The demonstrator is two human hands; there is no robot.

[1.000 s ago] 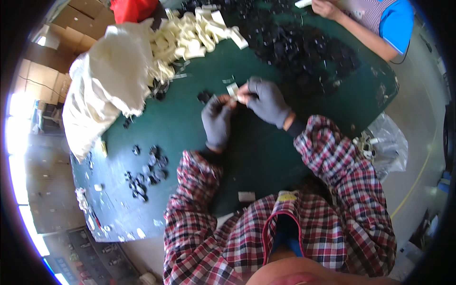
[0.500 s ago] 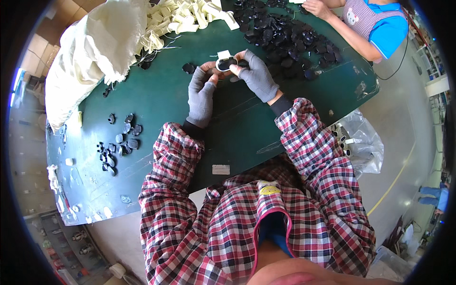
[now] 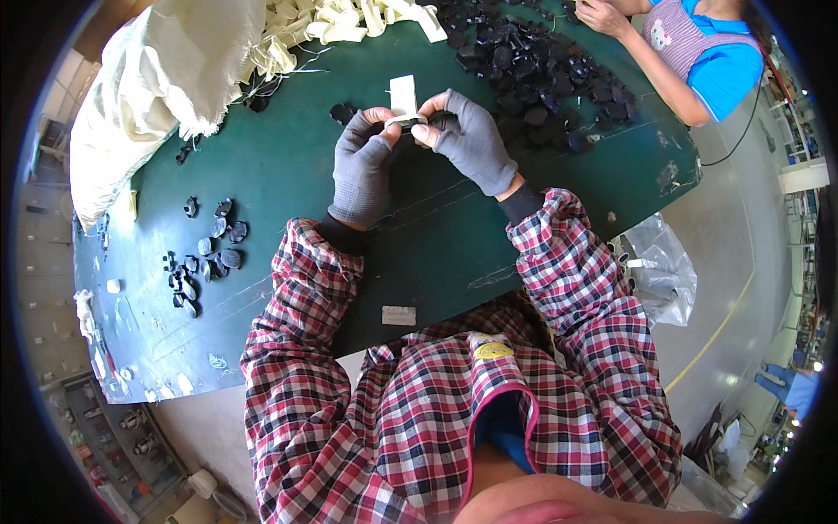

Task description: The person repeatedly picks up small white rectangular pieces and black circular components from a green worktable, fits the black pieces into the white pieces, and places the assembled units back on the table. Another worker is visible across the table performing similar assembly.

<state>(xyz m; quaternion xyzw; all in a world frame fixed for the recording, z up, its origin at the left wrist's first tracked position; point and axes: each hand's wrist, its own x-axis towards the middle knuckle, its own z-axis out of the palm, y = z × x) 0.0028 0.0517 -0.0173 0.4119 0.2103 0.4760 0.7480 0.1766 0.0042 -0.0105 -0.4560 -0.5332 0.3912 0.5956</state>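
Both my hands, in grey fingerless gloves, meet over the far middle of the green table [image 3: 436,227]. Between the fingertips is a cream plastic part [image 3: 403,94], with its flat tab pointing away from me. A black oval piece [image 3: 407,128] sits against its near end, partly hidden by the fingers. My left hand [image 3: 360,170] is closed, pinching the left side of the cream part's base. On the right side, my right hand [image 3: 474,144] grips the same base between thumb and fingers. A loose black piece [image 3: 341,113] lies just beyond my left hand.
Many cream parts [image 3: 340,22] are heaped at the far edge, beside a white woven sack [image 3: 166,87]. A large pile of black pieces [image 3: 541,74] lies far right, near a co-worker's hand [image 3: 602,16]. Several black pieces [image 3: 209,249] are scattered left. A clear plastic bag [image 3: 663,271] is at the right.
The cream part has been tilted between my fingers, so its tab now stands out lengthwise and the black oval face has turned toward me. Both hands remain on it.
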